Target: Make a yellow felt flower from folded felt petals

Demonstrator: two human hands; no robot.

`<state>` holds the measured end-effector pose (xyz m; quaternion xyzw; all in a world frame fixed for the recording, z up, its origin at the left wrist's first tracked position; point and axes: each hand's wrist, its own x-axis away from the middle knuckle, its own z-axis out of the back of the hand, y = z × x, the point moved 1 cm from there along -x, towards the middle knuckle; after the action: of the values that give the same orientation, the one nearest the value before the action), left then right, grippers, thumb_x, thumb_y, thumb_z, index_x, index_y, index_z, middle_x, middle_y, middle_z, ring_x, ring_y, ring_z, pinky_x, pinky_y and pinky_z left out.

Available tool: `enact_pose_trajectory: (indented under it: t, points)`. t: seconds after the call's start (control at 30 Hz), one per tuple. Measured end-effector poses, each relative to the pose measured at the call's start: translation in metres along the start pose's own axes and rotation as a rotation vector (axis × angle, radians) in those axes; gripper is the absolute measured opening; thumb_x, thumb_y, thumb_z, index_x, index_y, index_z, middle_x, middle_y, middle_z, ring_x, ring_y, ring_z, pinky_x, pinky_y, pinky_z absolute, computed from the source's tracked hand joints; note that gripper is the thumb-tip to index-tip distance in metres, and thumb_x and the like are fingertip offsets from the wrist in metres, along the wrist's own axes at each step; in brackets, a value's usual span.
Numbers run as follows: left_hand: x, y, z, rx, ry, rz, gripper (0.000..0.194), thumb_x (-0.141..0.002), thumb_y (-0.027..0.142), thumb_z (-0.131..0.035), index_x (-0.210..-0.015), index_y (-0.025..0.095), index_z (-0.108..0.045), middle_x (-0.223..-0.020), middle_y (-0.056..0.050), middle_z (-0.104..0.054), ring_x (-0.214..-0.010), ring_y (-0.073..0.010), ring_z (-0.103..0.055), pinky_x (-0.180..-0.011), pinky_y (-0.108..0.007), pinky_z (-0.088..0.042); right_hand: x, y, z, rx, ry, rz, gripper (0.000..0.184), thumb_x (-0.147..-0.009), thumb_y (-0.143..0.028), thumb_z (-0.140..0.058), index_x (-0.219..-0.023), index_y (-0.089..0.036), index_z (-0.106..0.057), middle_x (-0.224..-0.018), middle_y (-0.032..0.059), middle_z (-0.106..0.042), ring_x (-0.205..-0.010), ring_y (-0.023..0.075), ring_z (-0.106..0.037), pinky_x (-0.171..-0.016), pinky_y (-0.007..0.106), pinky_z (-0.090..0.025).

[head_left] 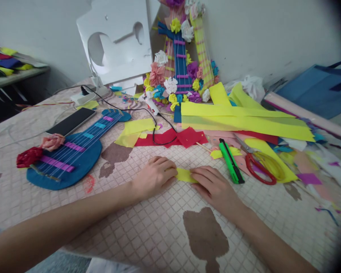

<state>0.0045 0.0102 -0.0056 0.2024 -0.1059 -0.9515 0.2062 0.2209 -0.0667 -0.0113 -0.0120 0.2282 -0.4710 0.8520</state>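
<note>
A small yellow paper strip stretches between my two hands, low over the patterned tablecloth. Its left end is in the closed fingers of my left hand. The closed fingers of my right hand grip the other end. Both thumbs are partly hidden. To the right of my right hand lies a green box cutter, and beyond it red-and-yellow-handled scissors. A blue guitar-shaped craft with strings and paper flowers lies to the left, apart from my hands.
A white glue gun trails a black cord across red paper. Yellow paper sheets and scraps cover the back right. A phone lies near a power strip. Decorated guitar crafts and a white foam board stand behind.
</note>
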Motion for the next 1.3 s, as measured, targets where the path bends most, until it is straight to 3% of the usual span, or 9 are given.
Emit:
enact_pose_trajectory:
  t: [0.13,0.3,0.4,0.57,0.77,1.0,1.3]
  points:
    - [-0.0031,0.0002,0.0,-0.002,0.029,-0.032,0.017,-0.087,0.026,-0.054,-0.1,0.016,-0.058,-0.105,-0.006,-0.061,-0.098,-0.0202,-0.054,-0.087,-0.037,-0.04,-0.0017,-0.0007,0.0009,0.009,0.016,-0.003,0.019,-0.09,-0.017,-0.049,-0.102,-0.019,-0.063,-0.106,0.0082,-0.066,-0.1,0.0217,-0.059,-0.087,0.042,-0.051]
    - [-0.009,0.0014,0.0022,-0.086,0.008,-0.224,0.017,-0.093,0.017,-0.043,-0.094,0.016,-0.06,-0.101,-0.005,-0.064,-0.097,-0.018,-0.055,-0.09,-0.036,-0.041,-0.0003,-0.0001,0.0007,0.004,0.029,-0.023,0.019,-0.09,-0.017,-0.049,-0.103,-0.019,-0.062,-0.106,0.008,-0.067,-0.101,0.0215,-0.059,-0.088,0.043,-0.051]
    - [-0.0095,0.0013,0.0021,-0.113,-0.012,-0.258,0.02,-0.094,0.016,-0.041,-0.091,0.014,-0.061,-0.095,-0.006,-0.065,-0.093,-0.0173,-0.058,-0.085,-0.033,-0.045,0.0002,0.0003,0.0004,-0.011,0.036,-0.023,0.018,-0.089,-0.018,-0.051,-0.102,-0.018,-0.063,-0.106,0.0087,-0.066,-0.101,0.0218,-0.059,-0.088,0.042,-0.051]
    - [-0.0064,0.0012,-0.0011,-0.041,0.017,-0.148,0.019,-0.093,0.018,-0.043,-0.09,0.014,-0.061,-0.094,-0.006,-0.065,-0.089,-0.0163,-0.059,-0.077,-0.029,-0.048,-0.0004,0.0014,-0.0007,-0.006,0.025,-0.019,0.017,-0.087,-0.018,-0.054,-0.101,-0.016,-0.062,-0.107,0.0102,-0.064,-0.101,0.0228,-0.056,-0.089,0.042,-0.049]
    - [-0.0017,0.0021,-0.0023,0.061,0.024,-0.051,0.018,-0.092,0.019,-0.045,-0.091,0.015,-0.062,-0.097,-0.006,-0.064,-0.089,-0.0166,-0.059,-0.081,-0.032,-0.048,0.0018,0.0022,-0.0011,-0.018,0.021,-0.008,0.017,-0.088,-0.013,-0.05,-0.1,-0.018,-0.061,-0.102,0.0084,-0.064,-0.097,0.0213,-0.055,-0.087,0.04,-0.049]
    - [-0.0025,-0.0008,-0.0021,0.249,0.089,0.133,0.01,-0.085,0.017,-0.052,-0.091,0.015,-0.06,-0.093,-0.008,-0.062,-0.088,-0.0185,-0.057,-0.079,-0.035,-0.049,-0.0026,0.0001,0.0006,-0.196,0.047,-0.169,0.008,-0.087,-0.015,-0.051,-0.089,-0.019,-0.057,-0.096,0.0072,-0.061,-0.092,0.0196,-0.055,-0.081,0.037,-0.048]
    - [-0.0081,-0.0031,0.0029,0.382,0.065,0.195,0.008,-0.083,0.018,-0.055,-0.088,0.015,-0.06,-0.089,-0.006,-0.061,-0.083,-0.0167,-0.056,-0.075,-0.032,-0.049,-0.0007,0.0008,0.0051,-0.241,0.074,-0.315,0.004,-0.082,-0.019,-0.057,-0.084,-0.022,-0.055,-0.105,0.0081,-0.055,-0.102,0.0235,-0.054,-0.084,0.042,-0.048]
